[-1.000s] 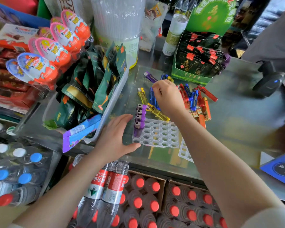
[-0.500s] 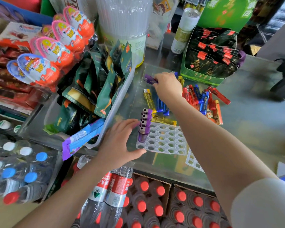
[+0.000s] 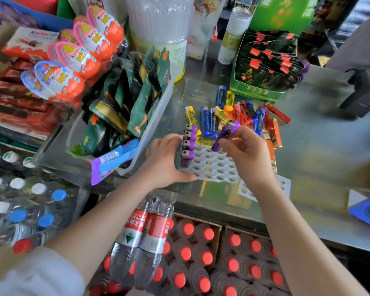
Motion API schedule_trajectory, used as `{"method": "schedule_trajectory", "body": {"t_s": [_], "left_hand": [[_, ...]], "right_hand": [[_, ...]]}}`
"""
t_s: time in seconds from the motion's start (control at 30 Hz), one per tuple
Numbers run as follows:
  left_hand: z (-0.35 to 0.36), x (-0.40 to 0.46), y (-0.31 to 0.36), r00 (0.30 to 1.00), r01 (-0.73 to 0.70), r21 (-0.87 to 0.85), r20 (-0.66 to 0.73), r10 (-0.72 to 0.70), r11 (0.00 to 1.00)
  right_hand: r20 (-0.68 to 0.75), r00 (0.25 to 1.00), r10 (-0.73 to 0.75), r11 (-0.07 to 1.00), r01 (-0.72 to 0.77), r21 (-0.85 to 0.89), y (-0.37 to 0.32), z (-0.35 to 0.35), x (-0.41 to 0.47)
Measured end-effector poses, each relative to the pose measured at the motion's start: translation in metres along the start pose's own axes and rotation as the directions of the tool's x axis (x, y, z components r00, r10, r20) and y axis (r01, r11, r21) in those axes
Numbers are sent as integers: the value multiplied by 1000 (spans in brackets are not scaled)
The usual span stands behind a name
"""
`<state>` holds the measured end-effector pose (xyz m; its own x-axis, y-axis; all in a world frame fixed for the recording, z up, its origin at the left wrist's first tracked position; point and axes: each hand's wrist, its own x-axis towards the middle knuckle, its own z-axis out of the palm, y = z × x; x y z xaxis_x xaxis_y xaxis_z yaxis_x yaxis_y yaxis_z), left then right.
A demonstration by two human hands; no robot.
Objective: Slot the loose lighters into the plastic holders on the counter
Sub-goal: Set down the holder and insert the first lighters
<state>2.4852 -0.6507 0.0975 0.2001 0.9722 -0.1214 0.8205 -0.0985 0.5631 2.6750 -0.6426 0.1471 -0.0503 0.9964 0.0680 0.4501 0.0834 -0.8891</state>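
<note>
A clear plastic holder (image 3: 216, 167) with rows of round slots lies on the glass counter. Several purple lighters (image 3: 188, 144) stand in its left column. My left hand (image 3: 165, 161) grips the holder's left edge. My right hand (image 3: 246, 150) holds a loose purple lighter (image 3: 225, 135) tilted above the holder's far right part. A pile of loose lighters (image 3: 239, 116) in yellow, blue, red and orange lies just behind the holder. A second clear holder (image 3: 284, 184) lies partly under my right wrist.
A clear bin of green snack packets (image 3: 137, 99) stands left of the holder. A green display box of dark sachets (image 3: 265, 69) sits behind the lighters. A black scanner (image 3: 363, 97) stands at the far right. Bottles (image 3: 150, 238) fill crates below the counter edge.
My right hand reached back to the pile, picked up a purple lighter and brought it over the holder. My left hand moved right and took hold of the holder's left edge.
</note>
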Motion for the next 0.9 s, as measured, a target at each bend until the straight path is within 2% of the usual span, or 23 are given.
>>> {"method": "schedule_trajectory", "body": {"t_s": [0.13, 0.23, 0.3, 0.53, 0.8, 0.9], "left_hand": [[-3, 2, -8, 997, -71, 45, 28, 70, 996], [0, -12, -12, 997, -73, 28, 40, 71, 997], [5, -24, -15, 995, -103, -5, 18, 103, 995], [14, -45, -12, 970, -157, -36, -192, 147, 987], [18, -44, -16, 964, -162, -13, -214, 155, 987], [18, -45, -15, 967, -156, -28, -210, 146, 987]], "right_hand": [[-38, 999, -1, 990, 6, 140, -2, 8, -30], [7, 1000, 7, 977, -8, 212, 2, 15, -48], [41, 999, 1, 980, -9, 197, 5, 21, -58], [63, 998, -6, 992, -1, 124, 8, 38, -75], [70, 998, -1, 996, -5, 86, 8, 41, -75], [119, 993, -15, 997, 6, 76, 7, 43, -75]]}}
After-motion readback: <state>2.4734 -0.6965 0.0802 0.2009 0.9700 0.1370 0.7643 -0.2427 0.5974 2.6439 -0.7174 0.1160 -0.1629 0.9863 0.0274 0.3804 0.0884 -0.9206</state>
